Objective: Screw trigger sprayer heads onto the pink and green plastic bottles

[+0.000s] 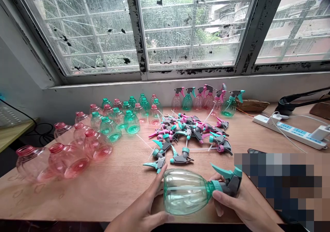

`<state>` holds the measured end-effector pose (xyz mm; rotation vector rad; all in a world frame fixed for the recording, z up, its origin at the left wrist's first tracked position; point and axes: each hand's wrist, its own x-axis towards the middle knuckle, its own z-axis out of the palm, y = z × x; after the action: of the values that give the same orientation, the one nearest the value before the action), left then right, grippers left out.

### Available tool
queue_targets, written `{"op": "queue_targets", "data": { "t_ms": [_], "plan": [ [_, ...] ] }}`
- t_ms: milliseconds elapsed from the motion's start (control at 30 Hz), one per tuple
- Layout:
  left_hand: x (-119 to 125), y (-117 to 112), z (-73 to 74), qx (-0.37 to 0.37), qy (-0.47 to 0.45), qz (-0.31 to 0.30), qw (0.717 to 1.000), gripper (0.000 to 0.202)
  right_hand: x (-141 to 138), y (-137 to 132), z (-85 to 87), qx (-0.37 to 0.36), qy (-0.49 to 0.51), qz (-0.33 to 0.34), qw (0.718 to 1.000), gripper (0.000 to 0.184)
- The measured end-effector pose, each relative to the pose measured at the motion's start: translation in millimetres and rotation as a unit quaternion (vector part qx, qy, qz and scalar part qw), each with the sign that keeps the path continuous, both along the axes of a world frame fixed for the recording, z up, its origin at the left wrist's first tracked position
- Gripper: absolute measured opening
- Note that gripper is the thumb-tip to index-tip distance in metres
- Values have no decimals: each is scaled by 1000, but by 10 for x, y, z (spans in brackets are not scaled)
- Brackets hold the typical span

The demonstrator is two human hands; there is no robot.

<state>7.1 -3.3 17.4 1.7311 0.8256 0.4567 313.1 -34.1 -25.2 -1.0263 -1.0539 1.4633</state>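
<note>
A clear green spray bottle (187,192) lies sideways above the table's front edge, its base toward the left. My left hand (144,204) cups the base end, thumb below and fingers behind. At the neck, my right hand (232,204) pinches the teal collar of the trigger sprayer (229,180), which sits on the bottle's mouth. The sprayer's dip tube shows inside the bottle. Just beyond my hands lies a pile of loose trigger sprayers (189,130) in teal, pink and grey.
Several open pink bottles (69,161) and green bottles (132,122) stand on the left of the wooden table (116,197). Bottles with sprayers (187,101) line the wall. A power strip (288,130) with cords lies at the right. Windows (190,29) rise behind.
</note>
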Motion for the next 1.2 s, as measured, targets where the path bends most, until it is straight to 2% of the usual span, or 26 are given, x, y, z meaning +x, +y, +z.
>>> {"op": "queue_targets", "data": {
  "t_ms": [267,467,767,1000,1200],
  "plan": [
    [-16,5,-30,-4,-17,7,1000,107,-12,-3,43,2,-11,4,1000,45],
    [-21,-8,-14,17,20,17,1000,104,-25,-7,76,-2,-6,2,1000,46],
    [14,-10,-35,-28,-72,-1,997,105,3,-5,11,-2,-3,1,1000,43],
    [-24,13,-39,-3,-18,0,1000,103,8,0,28,8,-21,10,1000,43],
    [17,-12,-36,-23,-65,-3,998,98,7,-8,-1,2,-4,-4,1000,43]
  ]
}}
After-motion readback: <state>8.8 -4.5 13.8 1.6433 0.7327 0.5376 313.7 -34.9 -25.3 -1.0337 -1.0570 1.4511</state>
